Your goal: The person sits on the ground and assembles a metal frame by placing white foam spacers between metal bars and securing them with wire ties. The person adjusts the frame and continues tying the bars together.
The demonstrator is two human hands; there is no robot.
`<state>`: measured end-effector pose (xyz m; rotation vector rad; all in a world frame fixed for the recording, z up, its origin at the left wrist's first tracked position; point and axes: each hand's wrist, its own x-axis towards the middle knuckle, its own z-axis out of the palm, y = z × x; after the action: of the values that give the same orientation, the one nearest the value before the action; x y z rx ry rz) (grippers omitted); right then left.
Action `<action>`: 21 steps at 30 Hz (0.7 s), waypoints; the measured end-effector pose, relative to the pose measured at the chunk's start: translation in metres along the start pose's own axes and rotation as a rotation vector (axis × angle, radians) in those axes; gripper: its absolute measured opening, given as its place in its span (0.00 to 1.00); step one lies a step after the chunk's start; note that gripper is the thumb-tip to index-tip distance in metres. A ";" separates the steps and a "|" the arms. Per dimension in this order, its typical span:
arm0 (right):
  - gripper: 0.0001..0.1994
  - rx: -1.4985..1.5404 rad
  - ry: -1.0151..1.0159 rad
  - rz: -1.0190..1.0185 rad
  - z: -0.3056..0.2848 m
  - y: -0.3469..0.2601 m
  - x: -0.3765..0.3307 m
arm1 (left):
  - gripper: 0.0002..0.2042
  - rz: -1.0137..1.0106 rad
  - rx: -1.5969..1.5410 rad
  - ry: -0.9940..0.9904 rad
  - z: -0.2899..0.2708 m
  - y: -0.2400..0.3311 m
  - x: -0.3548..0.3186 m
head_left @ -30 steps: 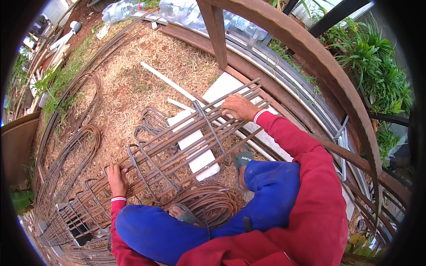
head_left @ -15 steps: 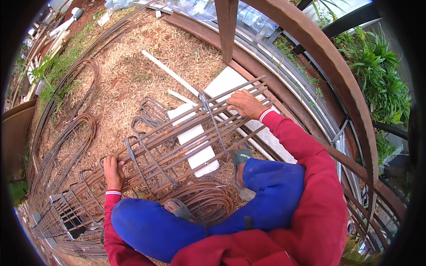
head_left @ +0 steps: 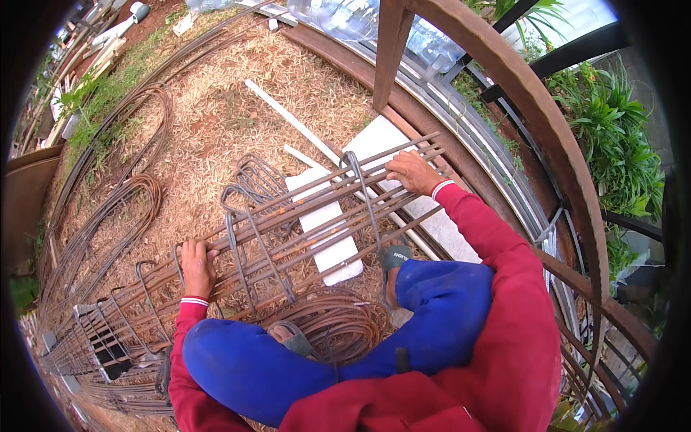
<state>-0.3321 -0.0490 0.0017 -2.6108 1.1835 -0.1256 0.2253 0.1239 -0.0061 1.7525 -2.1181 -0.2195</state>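
Outdoor daylight: straw-strewn ground point(head_left: 216, 122), rusty curved railing point(head_left: 533, 93), green plants point(head_left: 619, 137)

rebar cage point(head_left: 288, 230) | rusty brown long bars ringed by bent loops | lying on its side across straw-covered ground, over white boards | far end raised, near end low at left

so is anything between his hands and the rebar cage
Nothing visible. The left hand already rests on the rebar cage near a stirrup, and the right hand touches the long bars at the far end. The wire coil lies nearer the knees, apart from both hands.
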 end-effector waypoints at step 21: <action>0.11 0.106 0.404 0.061 0.030 -0.050 -0.039 | 0.07 -0.028 0.077 0.074 0.005 0.009 0.000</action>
<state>-0.3156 0.0182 -0.0119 -2.5229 1.3354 -0.7118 0.2149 0.1251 -0.0073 1.8063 -2.0761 -0.0803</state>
